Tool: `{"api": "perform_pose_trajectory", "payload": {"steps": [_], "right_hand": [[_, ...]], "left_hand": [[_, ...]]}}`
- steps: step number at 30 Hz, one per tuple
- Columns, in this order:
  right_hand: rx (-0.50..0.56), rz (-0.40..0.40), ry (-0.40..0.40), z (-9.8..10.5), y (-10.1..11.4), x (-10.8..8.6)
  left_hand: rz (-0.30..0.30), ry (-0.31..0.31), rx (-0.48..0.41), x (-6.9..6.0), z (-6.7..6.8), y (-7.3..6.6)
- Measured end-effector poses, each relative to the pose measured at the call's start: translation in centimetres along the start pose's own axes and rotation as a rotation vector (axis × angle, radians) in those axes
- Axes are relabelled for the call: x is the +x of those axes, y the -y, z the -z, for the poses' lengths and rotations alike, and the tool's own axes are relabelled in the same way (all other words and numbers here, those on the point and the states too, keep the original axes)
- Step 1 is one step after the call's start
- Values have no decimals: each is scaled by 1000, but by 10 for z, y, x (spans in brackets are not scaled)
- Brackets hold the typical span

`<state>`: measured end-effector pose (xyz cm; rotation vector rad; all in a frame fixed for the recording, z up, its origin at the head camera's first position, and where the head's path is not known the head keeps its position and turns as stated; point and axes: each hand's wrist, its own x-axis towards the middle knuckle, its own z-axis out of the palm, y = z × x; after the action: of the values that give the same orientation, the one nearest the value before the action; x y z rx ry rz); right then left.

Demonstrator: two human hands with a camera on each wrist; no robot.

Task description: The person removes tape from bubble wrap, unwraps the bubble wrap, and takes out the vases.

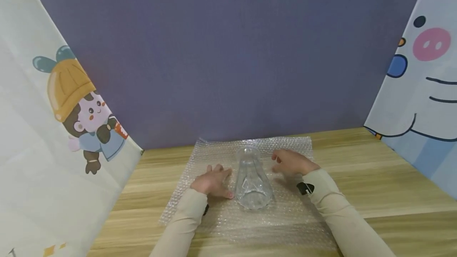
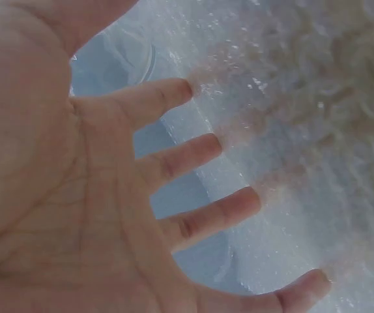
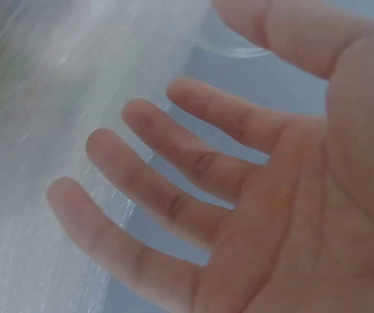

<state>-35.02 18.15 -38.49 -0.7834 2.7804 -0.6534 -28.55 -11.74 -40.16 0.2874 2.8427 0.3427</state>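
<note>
A clear glass vase (image 1: 254,187) lies on its side on a sheet of bubble wrap (image 1: 221,154), its narrow neck toward the back wall and its wide end toward me. Just left of it, my left hand (image 1: 213,181) is spread over the wrap, thumb close to the vase; whether they touch I cannot tell. The left wrist view shows that palm (image 2: 83,195) with the fingers apart and nothing held. To the right of the vase, my right hand (image 1: 293,162) hovers above the wrap. In the right wrist view its fingers (image 3: 154,189) are loosely bent around nothing.
The wrap lies on a wood-grain table (image 1: 360,169). A dark purple-grey wall (image 1: 228,58) rises behind it. Pale cloths with cartoon prints hang at the left (image 1: 28,130) and right. Dark wrist devices (image 1: 305,188) sit on both sleeves.
</note>
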Motion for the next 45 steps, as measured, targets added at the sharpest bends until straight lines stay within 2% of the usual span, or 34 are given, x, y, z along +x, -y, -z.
{"api": "perform_pose_trajectory", "payload": {"steps": [10,13,17,20,23,29,35,39,45], "right_hand": [[81,91,-55,1,-3,18],[217,64,-13,0,-2,20],[473,-11,84,-4,4,21],[591,-56,128,-6,10,21],[665,-78,162,-7,15,20],[701,-132,182,-12,21,20],[631,-156,163,-24,27,24],[612,-144,171,-33,28,26],[689,-126,227,-44,30,28]], "left_hand": [[10,-21,10,6,-1,1],[19,-22,-1,8,0,-1],[28,-23,-13,9,1,-3],[29,-24,-14,10,1,-3],[29,-23,-7,10,2,-3],[34,-21,5,9,2,-3],[30,-32,13,8,2,3],[31,-27,9,7,0,6],[27,-31,20,2,-2,11]]}}
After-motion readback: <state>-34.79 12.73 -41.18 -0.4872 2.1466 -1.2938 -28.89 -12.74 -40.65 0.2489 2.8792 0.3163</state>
